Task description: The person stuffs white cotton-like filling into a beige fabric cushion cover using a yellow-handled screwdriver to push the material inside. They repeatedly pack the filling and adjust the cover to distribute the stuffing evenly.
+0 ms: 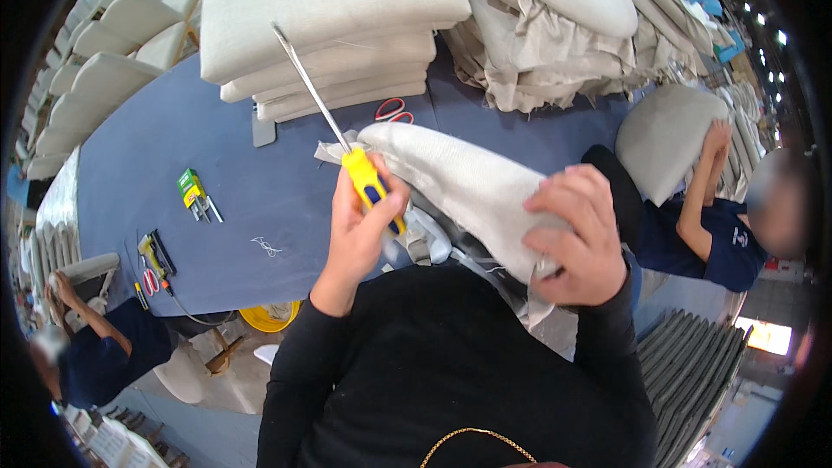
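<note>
In my left hand [368, 221], closed around its yellow and dark blue handle, is a screwdriver [360, 172]. Its long metal shaft points up and away to the left. A light grey upholstered cushion [459, 180] is tilted on edge in front of my body, with loose fabric at its far left end. My right hand [576, 238] grips the cushion's near right edge, fingers bent over the pale cover. Part of the underside shows dark, with a crumpled whitish piece [426, 234] beside my left wrist.
Stacked cushions [329, 0] and a fabric-covered pile [555, 52] stand at the back of the blue table [260, 182]. Red-handled scissors [394, 111], a green-yellow box [191, 189] and a staple gun [158, 253] lie on it. Co-workers [719, 225] handle cushions on either side.
</note>
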The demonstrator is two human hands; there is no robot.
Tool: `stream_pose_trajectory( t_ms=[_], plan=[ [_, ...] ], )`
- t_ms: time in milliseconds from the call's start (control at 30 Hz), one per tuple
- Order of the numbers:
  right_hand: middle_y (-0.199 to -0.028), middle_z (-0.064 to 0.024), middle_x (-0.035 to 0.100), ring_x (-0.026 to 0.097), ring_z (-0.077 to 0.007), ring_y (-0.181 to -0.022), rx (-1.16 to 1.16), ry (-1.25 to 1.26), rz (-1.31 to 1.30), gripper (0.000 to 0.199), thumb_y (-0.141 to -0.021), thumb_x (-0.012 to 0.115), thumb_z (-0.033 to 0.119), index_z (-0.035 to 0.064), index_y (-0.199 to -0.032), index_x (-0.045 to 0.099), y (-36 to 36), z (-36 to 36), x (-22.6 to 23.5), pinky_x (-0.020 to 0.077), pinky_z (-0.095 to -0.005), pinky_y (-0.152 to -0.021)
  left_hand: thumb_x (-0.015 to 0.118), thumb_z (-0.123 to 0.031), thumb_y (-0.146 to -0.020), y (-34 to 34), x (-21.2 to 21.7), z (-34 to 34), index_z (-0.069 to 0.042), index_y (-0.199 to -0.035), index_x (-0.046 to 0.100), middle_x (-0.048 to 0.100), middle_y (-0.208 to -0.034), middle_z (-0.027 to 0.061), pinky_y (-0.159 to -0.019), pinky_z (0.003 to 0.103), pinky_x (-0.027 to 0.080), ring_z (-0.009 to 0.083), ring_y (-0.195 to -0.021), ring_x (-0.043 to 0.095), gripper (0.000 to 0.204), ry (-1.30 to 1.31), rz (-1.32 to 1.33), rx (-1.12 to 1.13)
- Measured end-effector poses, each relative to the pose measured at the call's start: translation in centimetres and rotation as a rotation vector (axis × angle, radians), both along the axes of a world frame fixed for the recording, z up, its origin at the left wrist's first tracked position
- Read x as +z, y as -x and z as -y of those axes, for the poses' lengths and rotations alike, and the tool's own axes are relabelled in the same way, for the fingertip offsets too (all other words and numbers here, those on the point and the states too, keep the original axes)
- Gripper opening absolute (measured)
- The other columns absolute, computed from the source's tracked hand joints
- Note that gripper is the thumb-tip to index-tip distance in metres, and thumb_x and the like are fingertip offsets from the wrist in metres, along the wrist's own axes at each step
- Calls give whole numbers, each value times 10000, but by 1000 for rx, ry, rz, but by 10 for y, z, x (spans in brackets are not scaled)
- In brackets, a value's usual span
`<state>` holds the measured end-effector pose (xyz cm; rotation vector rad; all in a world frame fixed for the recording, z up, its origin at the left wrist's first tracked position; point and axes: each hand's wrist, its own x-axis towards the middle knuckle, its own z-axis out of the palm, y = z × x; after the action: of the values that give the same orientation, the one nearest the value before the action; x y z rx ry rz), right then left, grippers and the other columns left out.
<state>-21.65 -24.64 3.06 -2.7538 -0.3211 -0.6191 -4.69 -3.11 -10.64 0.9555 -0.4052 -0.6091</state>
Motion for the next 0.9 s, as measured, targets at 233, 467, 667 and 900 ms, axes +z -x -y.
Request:
stream_pose_trajectory(
  t_ms=[233, 467, 667, 900],
  plan=[
    [-849, -109, 745, 732, -214, -845, -261, -463, 75, 84, -899, 810, 39, -1, -885, 737, -30, 22, -5, 540, -277, -833, 811, -188, -902, 32, -14, -22, -45, -1135, 683, 704, -903, 81, -703, 296, 508, 187, -749, 663, 302, -338, 547, -244],
    [-938, -49, 774, 664, -86, -882, -372, -786, -34, 146, -966, 800, 106, -35, -993, 776, -38, 13, 2, 510, -252, -838, 775, -227, -965, 43, -29, -12, -60, -1220, 722, 754, -1007, 122, -793, 341, 557, 288, -873, 735, 310, -334, 649, -150],
    [-1021, -78, 792, 697, -125, -964, -364, -825, -15, 115, -955, 796, 78, -34, -965, 775, -38, 9, -2, 520, -278, -919, 734, -216, -979, 37, -34, -10, -50, -1260, 723, 747, -1034, 132, -828, 359, 552, 303, -913, 727, 327, -369, 678, -102],
    [-1411, -239, 651, 641, -327, -1294, 105, -945, 1, 492, -703, 966, 189, 8, -1107, 752, -17, 44, -17, 450, -413, -1117, 805, -117, -876, 29, -33, -13, -43, -1185, 755, 748, -1042, 137, -797, 378, 565, 318, -910, 727, 322, -393, 788, 123]
  ],
)
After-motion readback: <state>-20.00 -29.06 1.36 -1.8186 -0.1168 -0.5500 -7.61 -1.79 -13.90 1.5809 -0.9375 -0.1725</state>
